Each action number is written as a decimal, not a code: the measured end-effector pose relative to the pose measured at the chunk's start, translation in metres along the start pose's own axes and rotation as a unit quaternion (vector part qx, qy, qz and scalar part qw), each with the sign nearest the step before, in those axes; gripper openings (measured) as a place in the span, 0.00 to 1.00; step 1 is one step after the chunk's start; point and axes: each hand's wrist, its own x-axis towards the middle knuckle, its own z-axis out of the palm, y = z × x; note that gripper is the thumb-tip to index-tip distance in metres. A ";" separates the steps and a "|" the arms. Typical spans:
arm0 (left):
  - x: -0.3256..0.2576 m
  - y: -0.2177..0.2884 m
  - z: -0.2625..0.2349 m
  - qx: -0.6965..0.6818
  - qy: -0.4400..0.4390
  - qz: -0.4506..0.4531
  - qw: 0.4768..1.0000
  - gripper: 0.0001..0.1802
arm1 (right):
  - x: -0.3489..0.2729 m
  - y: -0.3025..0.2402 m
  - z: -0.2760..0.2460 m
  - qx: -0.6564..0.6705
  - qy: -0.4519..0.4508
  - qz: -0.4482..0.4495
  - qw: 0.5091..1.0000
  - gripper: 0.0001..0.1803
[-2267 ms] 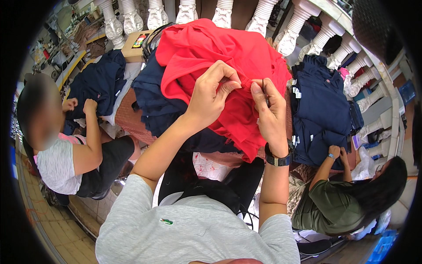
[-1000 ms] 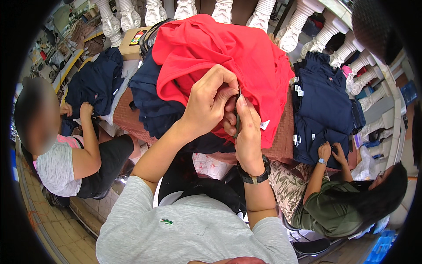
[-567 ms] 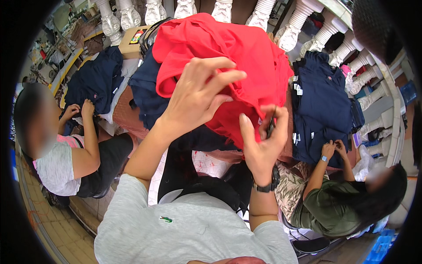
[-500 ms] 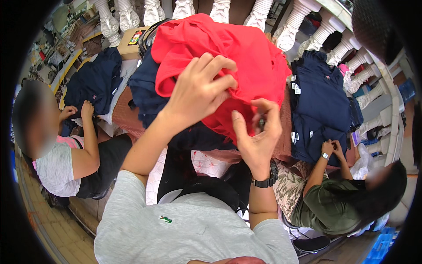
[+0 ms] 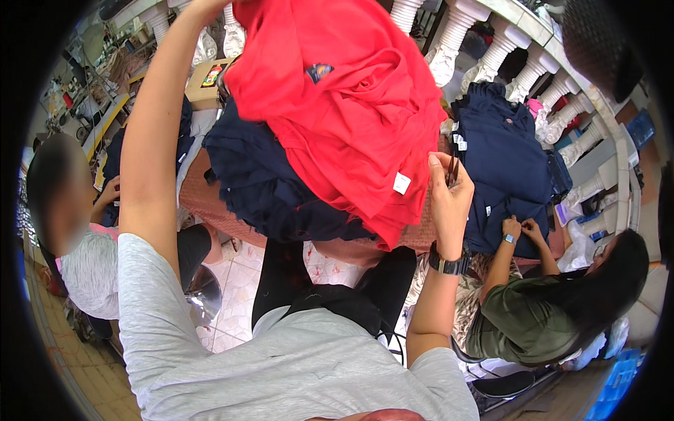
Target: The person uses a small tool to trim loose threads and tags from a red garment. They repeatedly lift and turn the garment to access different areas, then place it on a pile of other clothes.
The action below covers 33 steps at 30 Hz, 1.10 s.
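Note:
A red shirt (image 5: 351,105) with a dark neck label (image 5: 319,72) and a small white tag (image 5: 401,183) lies rumpled over a pile of navy garments (image 5: 270,179). My left hand (image 5: 214,5) reaches to the shirt's far left part; the picture's top edge cuts it off, and its fingers are hidden. At the shirt's right edge, my right hand (image 5: 451,200) is closed around small dark thread snips (image 5: 453,168), their two points upward. The fingertips are right beside the red cloth; whether they also pinch it, I cannot tell.
Navy garments with white tags (image 5: 502,161) lie stacked to the right, where one person (image 5: 519,316) works. Another person (image 5: 98,274) sits at the left. A cardboard box (image 5: 203,95) stands near the white balusters (image 5: 446,56). A reddish-brown cloth (image 5: 217,217) covers the table.
My left hand has moved far up and left, and the red shirt has shifted and spread, bringing its label and tag into view. My right hand has moved right, its snips now showing clearly.

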 end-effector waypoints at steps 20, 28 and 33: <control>-0.074 0.070 0.151 -0.001 0.046 0.238 0.970 0.10 | 0.174 0.060 0.069 0.068 -0.045 -0.054 0.995 0.24; -0.094 0.028 0.021 -0.006 0.198 0.217 0.956 0.11 | 0.184 0.037 0.072 -0.273 -0.061 -0.180 0.943 0.11; -0.126 0.029 0.006 -0.069 0.294 0.200 0.932 0.12 | 0.213 -0.071 0.054 -0.188 0.213 -0.351 0.892 0.05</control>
